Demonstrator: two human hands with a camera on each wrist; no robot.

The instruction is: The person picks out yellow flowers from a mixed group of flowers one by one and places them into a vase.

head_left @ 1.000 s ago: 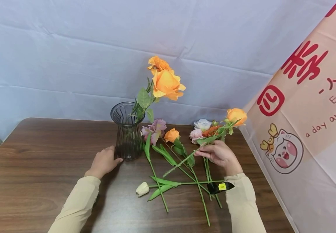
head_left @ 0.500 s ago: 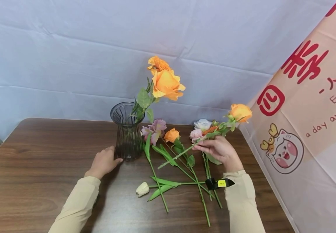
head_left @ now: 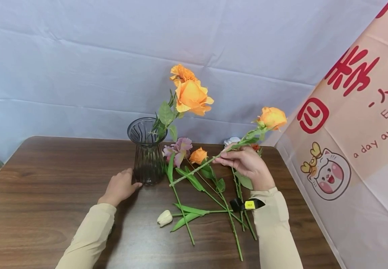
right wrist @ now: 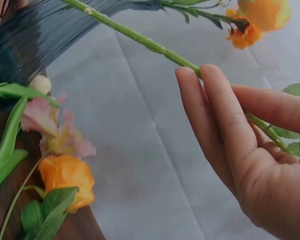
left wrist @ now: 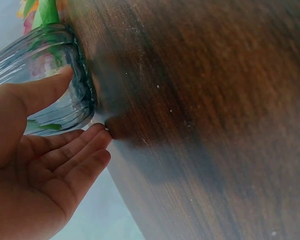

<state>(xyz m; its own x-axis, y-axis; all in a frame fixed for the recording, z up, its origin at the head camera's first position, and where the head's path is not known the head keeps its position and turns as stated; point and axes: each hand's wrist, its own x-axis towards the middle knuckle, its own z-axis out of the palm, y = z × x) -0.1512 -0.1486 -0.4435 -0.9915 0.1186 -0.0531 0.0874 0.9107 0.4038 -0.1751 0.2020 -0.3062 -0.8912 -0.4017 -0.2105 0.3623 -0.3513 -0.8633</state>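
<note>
My right hand [head_left: 246, 168] pinches the green stem of an orange rose [head_left: 272, 118] between thumb and fingers. The bloom points up and right; the bare stem end slants down-left above the lying flowers. In the right wrist view the stem [right wrist: 140, 41] crosses my fingertips. At the left, my left hand [head_left: 120, 186] rests beside the base of a grey ribbed glass vase [head_left: 149, 164]. Its thumb and fairly straight fingers lie on either side of the vase base in the left wrist view. Orange flowers [head_left: 193, 98] stand in the vase, leaning right.
On the brown wooden table [head_left: 62, 194] lie a white tulip [head_left: 165, 218], a purple-pink flower [head_left: 180, 150], a smaller orange rose [head_left: 199, 155] and crossed green stems. A white flower [head_left: 231, 141] lies partly behind my right hand. A pale cloth wall [head_left: 79, 74] rises behind.
My right hand has moved left and slightly up with the orange rose, lifting its bloom and bringing the stem end closer to the vase. The left hand and vase stay put.
</note>
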